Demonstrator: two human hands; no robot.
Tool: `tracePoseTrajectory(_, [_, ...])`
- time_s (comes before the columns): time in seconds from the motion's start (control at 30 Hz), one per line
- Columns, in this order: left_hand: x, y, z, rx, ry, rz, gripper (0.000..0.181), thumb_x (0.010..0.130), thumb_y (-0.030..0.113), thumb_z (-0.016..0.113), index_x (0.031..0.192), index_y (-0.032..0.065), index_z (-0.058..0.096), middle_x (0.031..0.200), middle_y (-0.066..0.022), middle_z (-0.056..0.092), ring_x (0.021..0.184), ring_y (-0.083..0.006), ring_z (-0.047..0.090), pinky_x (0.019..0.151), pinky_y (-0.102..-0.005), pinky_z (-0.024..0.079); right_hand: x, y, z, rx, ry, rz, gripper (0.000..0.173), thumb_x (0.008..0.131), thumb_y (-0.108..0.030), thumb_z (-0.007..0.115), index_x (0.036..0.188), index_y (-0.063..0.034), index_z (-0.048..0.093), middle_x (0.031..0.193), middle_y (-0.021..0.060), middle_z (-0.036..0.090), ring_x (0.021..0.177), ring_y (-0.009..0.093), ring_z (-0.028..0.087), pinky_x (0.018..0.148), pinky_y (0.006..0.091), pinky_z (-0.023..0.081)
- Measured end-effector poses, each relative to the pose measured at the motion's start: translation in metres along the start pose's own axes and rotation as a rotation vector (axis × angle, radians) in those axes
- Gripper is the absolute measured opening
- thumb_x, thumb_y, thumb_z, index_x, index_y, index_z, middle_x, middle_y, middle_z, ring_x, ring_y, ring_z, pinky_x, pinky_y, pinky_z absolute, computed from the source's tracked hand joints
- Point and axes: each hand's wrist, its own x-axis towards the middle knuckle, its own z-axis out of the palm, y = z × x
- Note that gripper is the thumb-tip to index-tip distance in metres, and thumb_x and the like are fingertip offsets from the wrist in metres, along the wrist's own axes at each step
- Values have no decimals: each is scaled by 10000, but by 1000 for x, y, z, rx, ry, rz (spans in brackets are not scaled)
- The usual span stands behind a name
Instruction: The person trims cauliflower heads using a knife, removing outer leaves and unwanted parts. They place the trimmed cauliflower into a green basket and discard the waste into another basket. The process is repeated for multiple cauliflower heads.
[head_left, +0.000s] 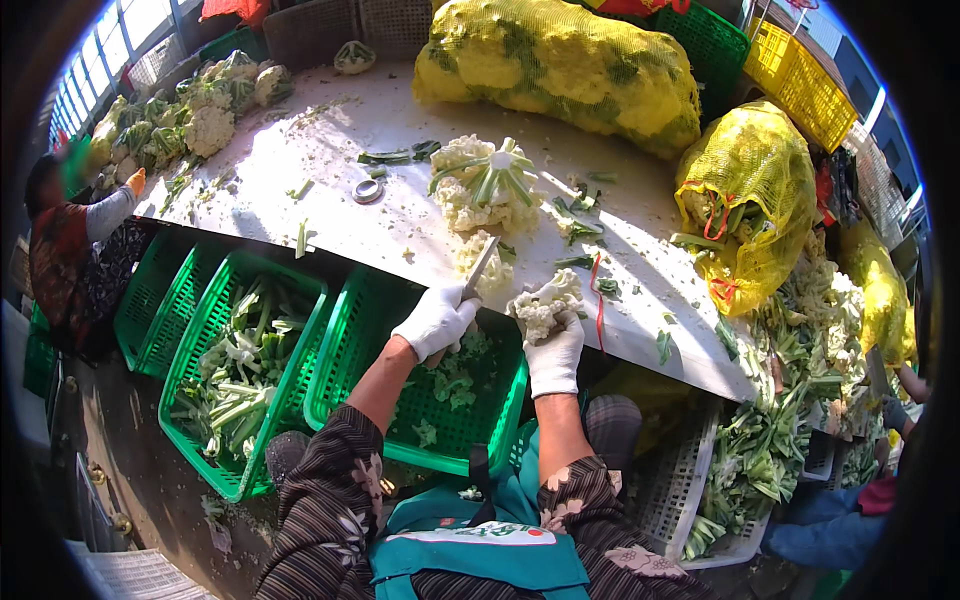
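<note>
White-gloved, my left hand (441, 319) grips a knife (480, 266) whose blade points up and away over the table edge. My right hand (556, 352), gloved too, holds a piece of cauliflower (546, 304) above the near edge. Behind the blade lies a loose cauliflower floret (491, 274) on the white table (322, 172). Farther back rests a larger cauliflower head (487, 184), its cut stalk facing up. Below my hands stands a green plastic crate (416, 454) with some leaf scraps in it.
A second green crate (240, 375) holds stalks and leaves. Yellow mesh sacks (555, 71) of cauliflower lie at the back and right. A roll of tape (367, 191) sits on the table. One person (75, 255) works at the left by a cauliflower pile (199, 112); another's hand (896, 414) shows at far right.
</note>
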Motion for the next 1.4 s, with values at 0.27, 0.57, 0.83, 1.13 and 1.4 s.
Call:
tracePoseTrajectory(0.27, [1, -23, -60, 124, 38, 28, 293, 1000, 227, 535, 1204, 25, 597, 731, -61, 652, 469, -112, 527, 437, -276, 438, -22, 14, 2, -52, -75, 109, 371, 907, -160, 487, 1232, -4, 575, 1170, 145, 653, 1061, 311, 647, 967, 489, 524])
tracePoseTrajectory(0.57, [30, 21, -28, 117, 122, 166, 581, 897, 396, 733, 1343, 62, 567, 660, -42, 588, 491, -125, 550, 481, -286, 480, -40, 29, 14, 83, -213, 253, 472, 883, -149, 495, 1325, 15, 502, 1264, 182, 596, 1149, 360, 620, 988, 507, 531])
tracePoseTrajectory(0.83, [71, -9, 20, 157, 466, 436, 395, 923, 319, 713, 1155, 7, 644, 899, -137, 720, 745, -195, 687, 678, -338, 537, -43, 20, 48, -490, -185, -95, 324, 927, 2, 471, 1241, -27, 545, 1077, 68, 637, 911, 168, 664, 794, 311, 574])
tracePoseTrajectory(1.13, [-28, -34, 4, -436, 198, 404, 484, 931, 226, 720, 1326, 3, 551, 899, -23, 676, 548, -63, 558, 473, -214, 465, -71, 28, 44, -933, -537, -204, 341, 932, -44, 511, 1244, 40, 620, 1112, 75, 681, 994, 126, 615, 898, 258, 491])
tracePoseTrajectory(1.4, [-79, -88, 13, -1004, 241, 133, 280, 976, 261, 624, 1139, 37, 584, 861, -40, 648, 509, -112, 571, 444, -253, 481, -85, 17, 66, -959, -137, -74, 320, 1028, -247, 504, 1189, -5, 639, 1112, 104, 673, 954, 214, 665, 725, 365, 594])
